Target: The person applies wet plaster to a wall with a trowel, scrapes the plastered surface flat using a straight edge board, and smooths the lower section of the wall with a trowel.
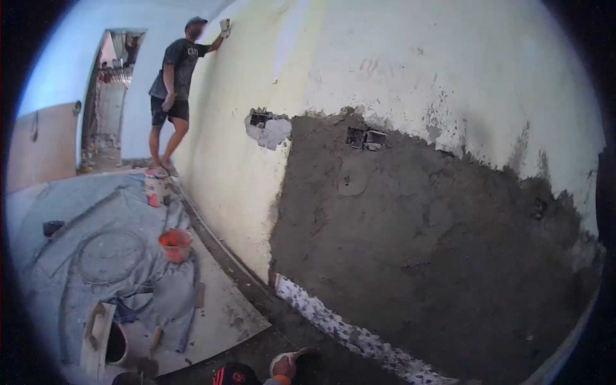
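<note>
Neither of my hands shows in the head view. At the lower edge, a black cap with red stripes (236, 374) marks what looks like a person low down in front of me. Beside it, a hand with an orange cuff (284, 367) closes on a pale, rounded object, largely cut off by the edge. A dark, curved piece (308, 352) sticks out past its fingers; its kind cannot be made out. Wet grey mortar (385, 231) covers the lower wall, around an open electrical box (366, 138). A second box hole (261, 120) has white filler round it.
Another person (178, 77) stands on a bucket (156, 187), one raised hand holding a block-like tool against the wall. On the grey sheet (58, 224) are an orange bucket (175, 246) and a coiled hose (111, 256). A plasterer's float (96, 340) leans at lower left. A doorway (110, 96) opens behind.
</note>
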`<state>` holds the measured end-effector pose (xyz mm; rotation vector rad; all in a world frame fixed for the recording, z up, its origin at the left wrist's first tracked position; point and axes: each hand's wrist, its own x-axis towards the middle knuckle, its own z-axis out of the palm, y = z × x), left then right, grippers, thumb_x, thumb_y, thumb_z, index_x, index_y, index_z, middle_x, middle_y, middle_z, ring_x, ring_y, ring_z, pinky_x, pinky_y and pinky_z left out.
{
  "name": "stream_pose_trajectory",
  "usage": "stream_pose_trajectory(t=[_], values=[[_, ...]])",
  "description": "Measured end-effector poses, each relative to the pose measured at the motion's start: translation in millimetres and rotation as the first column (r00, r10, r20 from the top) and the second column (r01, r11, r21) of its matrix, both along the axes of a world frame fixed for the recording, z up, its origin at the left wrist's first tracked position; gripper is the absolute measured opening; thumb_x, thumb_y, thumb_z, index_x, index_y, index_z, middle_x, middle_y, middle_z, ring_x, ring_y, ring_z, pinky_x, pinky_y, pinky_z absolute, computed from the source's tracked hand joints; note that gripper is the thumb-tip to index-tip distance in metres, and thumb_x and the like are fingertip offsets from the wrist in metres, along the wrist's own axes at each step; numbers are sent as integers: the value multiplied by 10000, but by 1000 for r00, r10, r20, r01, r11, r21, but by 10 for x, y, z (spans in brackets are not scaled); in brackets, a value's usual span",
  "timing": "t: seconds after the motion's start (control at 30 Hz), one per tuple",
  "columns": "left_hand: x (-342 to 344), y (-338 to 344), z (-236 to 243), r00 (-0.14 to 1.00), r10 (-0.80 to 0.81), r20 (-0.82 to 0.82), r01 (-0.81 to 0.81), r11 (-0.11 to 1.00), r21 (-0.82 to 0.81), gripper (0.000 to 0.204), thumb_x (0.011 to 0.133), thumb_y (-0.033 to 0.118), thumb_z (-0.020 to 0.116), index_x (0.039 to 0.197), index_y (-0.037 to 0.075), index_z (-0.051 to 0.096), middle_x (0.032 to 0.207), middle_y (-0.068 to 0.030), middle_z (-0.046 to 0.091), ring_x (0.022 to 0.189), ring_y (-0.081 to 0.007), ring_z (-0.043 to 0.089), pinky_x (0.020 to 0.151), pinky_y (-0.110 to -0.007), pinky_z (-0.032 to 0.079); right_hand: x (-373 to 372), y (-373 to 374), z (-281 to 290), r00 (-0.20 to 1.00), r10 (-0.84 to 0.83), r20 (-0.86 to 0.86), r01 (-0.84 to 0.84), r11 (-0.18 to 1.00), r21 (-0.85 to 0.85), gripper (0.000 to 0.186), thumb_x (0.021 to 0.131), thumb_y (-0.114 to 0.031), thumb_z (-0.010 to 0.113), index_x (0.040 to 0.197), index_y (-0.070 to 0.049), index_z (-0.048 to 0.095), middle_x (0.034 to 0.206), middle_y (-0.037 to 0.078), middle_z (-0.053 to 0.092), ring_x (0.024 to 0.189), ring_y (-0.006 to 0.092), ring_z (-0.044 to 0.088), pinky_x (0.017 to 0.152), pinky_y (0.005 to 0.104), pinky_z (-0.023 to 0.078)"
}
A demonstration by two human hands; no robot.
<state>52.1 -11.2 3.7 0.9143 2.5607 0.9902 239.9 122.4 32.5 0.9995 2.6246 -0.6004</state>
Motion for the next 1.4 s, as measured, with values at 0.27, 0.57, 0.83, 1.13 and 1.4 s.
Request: stream_pose_trajectory(t=[0.27,0.57,0.83,1.13,1.4], values=[[118,57,100,977,197,83,-192,980,-58,547,855,458,225,895,45,583,917,-208,567,898,-388,512,755,-460,398,126,-34,-555,992,97,-76,-109,981,-160,419,708,-333,534,994,-27,552,986,190,561,933,351,521,846,391,391],[384,225,277,996,-8,84,-7,984,177,414,873,342,262,953,40,534,915,-224,554,871,-400,508,751,-445,396,-7,-120,-1343,914,365,-178,-388,914,-119,417,719,-330,516,995,-18,551,991,196,557,945,353,516,855,387,389],[421,519,6,988,-12,-154,4,999,-53,412,868,333,276,1034,28,498,962,-212,542,905,-375,503,799,-422,389,-282,-88,-1172,892,446,-78,-451,861,-234,469,696,-347,524,1019,-8,535,1063,217,516,969,364,502,798,403,425],[253,363,70,992,117,55,-119,993,29,445,878,372,252,1056,61,516,1044,-186,529,964,-355,491,830,-413,381,-131,-81,-869,946,315,-74,-323,922,-212,437,708,-369,513,1035,-80,544,1089,198,504,990,346,495,815,403,416],[75,312,-4,962,140,234,-140,990,-16,430,875,372,261,1072,80,508,1041,-197,524,978,-359,481,816,-436,383,347,-78,-1075,966,257,-1,-250,940,-234,437,711,-370,512,1038,-81,542,1071,198,510,977,347,501,809,403,419]])
